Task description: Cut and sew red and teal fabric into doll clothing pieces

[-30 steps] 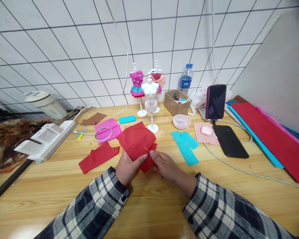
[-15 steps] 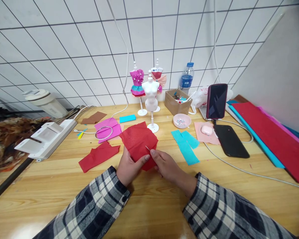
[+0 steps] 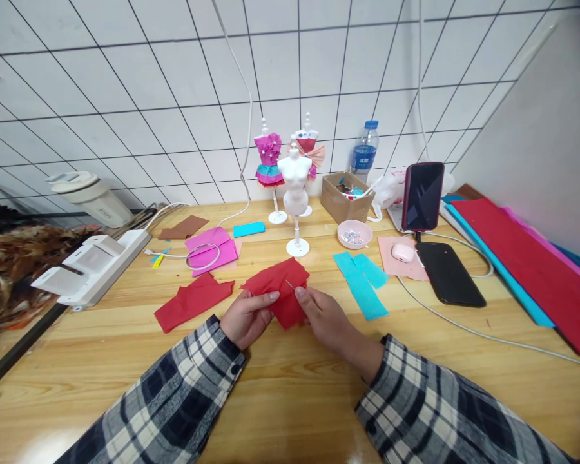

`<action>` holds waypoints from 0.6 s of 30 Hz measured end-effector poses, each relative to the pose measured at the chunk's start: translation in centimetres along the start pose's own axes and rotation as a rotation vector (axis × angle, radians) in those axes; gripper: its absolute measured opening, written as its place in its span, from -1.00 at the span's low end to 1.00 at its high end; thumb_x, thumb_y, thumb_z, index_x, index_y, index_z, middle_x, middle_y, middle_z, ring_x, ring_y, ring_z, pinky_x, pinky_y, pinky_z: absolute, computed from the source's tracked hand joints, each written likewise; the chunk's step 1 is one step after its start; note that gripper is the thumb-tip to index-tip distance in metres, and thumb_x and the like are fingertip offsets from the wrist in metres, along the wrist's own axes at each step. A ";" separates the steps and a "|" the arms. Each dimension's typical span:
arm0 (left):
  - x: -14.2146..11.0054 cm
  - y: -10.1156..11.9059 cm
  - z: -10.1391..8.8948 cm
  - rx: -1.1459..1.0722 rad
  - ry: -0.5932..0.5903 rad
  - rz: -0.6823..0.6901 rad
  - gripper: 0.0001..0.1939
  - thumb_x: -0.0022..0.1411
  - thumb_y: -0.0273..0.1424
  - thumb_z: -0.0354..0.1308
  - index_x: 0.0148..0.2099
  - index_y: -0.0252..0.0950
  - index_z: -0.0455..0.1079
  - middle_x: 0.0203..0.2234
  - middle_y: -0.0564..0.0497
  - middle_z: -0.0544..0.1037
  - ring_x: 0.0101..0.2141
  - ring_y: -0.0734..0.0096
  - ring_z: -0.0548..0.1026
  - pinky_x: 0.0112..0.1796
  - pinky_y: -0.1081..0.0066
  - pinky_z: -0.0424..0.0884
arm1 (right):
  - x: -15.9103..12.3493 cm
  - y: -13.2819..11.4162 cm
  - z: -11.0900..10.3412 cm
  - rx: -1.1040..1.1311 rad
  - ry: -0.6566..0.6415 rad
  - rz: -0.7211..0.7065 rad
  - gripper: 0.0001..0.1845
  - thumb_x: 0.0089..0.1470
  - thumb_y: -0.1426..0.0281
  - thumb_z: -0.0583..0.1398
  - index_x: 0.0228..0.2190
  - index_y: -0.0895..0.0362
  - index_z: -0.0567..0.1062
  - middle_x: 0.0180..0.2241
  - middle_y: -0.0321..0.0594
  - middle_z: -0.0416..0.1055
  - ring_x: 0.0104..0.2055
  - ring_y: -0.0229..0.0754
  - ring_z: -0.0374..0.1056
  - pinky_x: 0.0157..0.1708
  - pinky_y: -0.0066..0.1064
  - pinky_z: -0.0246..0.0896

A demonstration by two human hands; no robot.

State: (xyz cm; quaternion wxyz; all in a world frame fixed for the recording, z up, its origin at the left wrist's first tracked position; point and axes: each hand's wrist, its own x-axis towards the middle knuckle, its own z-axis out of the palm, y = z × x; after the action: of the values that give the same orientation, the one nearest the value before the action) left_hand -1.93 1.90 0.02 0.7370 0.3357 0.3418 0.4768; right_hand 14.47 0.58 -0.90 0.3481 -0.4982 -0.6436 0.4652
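Note:
A crinkled red crepe paper sheet (image 3: 283,277) is held up over the table between both hands. My left hand (image 3: 246,316) pinches its left side, thumb on top and fingers beneath. With thumb and forefinger, my right hand (image 3: 321,316) grips a thin needle (image 3: 290,284), whose shaft points up and left across the red paper. The right hand's other fingers are tucked at the paper's right edge, partly hidden. Just beyond stands a bare white mini dress form (image 3: 296,183). Another red piece (image 3: 193,301) lies left of the left hand, and turquoise strips (image 3: 360,283) lie to the right.
Behind are a dress form in magenta and turquoise (image 3: 269,158), a cardboard box (image 3: 345,200), a water bottle (image 3: 365,151) and a pink bowl of beads (image 3: 354,234). Phones (image 3: 449,274), a cable and coloured sheets (image 3: 526,258) occupy the right; a power strip (image 3: 94,267) sits left.
The red paper has come down and its upper part is folded lower. My left hand has shifted slightly left and its thumb lies flatter. The right hand still grips the needle.

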 end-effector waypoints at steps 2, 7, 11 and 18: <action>-0.2 0.0 0.1 0.000 -0.009 -0.012 -0.56 0.02 -0.44 0.27 0.01 -0.29 0.42 -0.12 -0.14 0.58 -0.01 0.00 0.46 0.02 0.07 0.37 | 0.0 0.0 -0.1 -0.033 -0.002 -0.012 -0.48 0.23 0.02 -0.13 -0.50 0.12 0.30 -0.50 -0.27 0.35 -0.47 -0.26 0.19 -0.47 -0.45 -0.03; -0.3 -0.1 0.2 0.075 0.039 0.075 -0.52 0.00 -0.48 0.25 0.03 -0.34 0.41 -0.12 -0.16 0.58 -0.01 -0.02 0.46 0.03 0.06 0.33 | -0.1 -0.2 -0.2 -0.143 -0.008 -0.013 -0.49 0.24 0.04 -0.13 -0.50 0.13 0.31 -0.49 -0.26 0.35 -0.48 -0.27 0.16 -0.49 -0.45 -0.08; 0.0 -0.1 0.1 0.127 0.122 0.173 -0.48 -0.10 -0.56 0.24 0.00 -0.33 0.43 -0.18 -0.11 0.60 -0.01 0.00 0.45 0.06 0.07 0.30 | -0.2 -0.2 -0.3 -0.190 -0.009 -0.016 -0.48 0.24 0.04 -0.13 -0.51 0.13 0.31 -0.52 -0.26 0.33 -0.49 -0.27 0.15 -0.49 -0.44 -0.10; 0.0 -0.2 -0.1 0.258 0.072 0.131 -0.70 0.04 -0.40 0.29 -0.14 -0.35 0.50 -0.16 -0.16 0.59 -0.06 0.03 0.49 0.04 0.08 0.32 | -0.2 -0.3 -0.4 -0.174 -0.019 -0.036 -0.48 0.24 0.05 -0.14 -0.46 0.14 0.35 -0.46 -0.21 0.39 -0.44 -0.25 0.21 -0.45 -0.43 -0.03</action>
State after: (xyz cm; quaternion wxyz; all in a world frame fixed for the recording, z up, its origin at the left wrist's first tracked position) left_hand -1.95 1.91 -0.18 0.6425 0.4318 0.4036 0.4877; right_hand 14.82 0.47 -0.50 0.3056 -0.5103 -0.6938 0.4060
